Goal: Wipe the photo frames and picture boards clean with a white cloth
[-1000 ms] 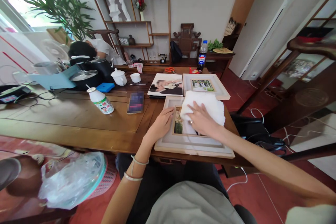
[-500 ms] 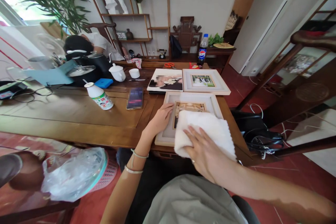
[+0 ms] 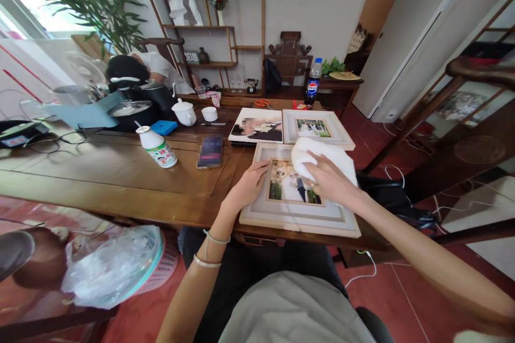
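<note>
Right hand (image 3: 332, 185) bunches its fingers on the cloth (image 3: 337, 156) over the far right corner of the frame (image 3: 298, 215), left hand (image 3: 250, 186) rests fingers-extended on its left side, presumably for steadiness, the frame lying flat at the table's (image 3: 189, 187) near edge, likely for reach, second frame (image 3: 341, 136) just behind.

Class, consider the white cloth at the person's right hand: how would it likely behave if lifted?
The white cloth would probably hang floppy, since it bunches at the right hand. Its soft-looking surface suggests it is light for its size. Its folded shape seems unlikely to roll.
</note>
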`<state>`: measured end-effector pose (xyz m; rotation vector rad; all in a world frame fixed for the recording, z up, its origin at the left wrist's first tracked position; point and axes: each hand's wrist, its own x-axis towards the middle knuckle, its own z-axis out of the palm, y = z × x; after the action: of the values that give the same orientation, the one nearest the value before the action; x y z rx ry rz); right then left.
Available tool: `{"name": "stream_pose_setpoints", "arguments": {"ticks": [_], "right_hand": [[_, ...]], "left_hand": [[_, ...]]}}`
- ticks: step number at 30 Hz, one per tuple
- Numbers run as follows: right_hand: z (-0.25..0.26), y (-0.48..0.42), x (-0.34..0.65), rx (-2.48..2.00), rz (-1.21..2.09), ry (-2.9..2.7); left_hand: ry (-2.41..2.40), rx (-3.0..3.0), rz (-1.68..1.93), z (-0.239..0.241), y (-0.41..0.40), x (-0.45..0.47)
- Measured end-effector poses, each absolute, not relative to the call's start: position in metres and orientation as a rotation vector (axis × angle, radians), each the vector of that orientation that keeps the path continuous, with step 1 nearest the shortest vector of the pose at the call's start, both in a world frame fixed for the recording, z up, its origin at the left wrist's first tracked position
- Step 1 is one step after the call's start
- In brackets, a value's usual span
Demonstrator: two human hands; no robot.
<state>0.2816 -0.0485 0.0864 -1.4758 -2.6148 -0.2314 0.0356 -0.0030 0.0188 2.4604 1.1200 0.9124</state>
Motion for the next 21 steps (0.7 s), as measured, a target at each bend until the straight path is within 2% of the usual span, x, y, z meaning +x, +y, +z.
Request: {"name": "stream_pose_setpoints", "arguments": {"ticks": [8,14,21], "right_hand": [[0.082,0.026,0.211,-1.002,-0.186,-2.846],[0.083,0.013,0.247,-1.07,-0.174,-2.786],[0.089,-0.021,0.326,-1.385,-0.283,-2.735]], "left_hand": [[1.08,2.459,0.962,0.025,-0.006,0.036],[1.07,2.464,0.946,0.017,-0.002,0.036],[1.085,2.467,0.951,0.013,-0.001,0.035]]}}
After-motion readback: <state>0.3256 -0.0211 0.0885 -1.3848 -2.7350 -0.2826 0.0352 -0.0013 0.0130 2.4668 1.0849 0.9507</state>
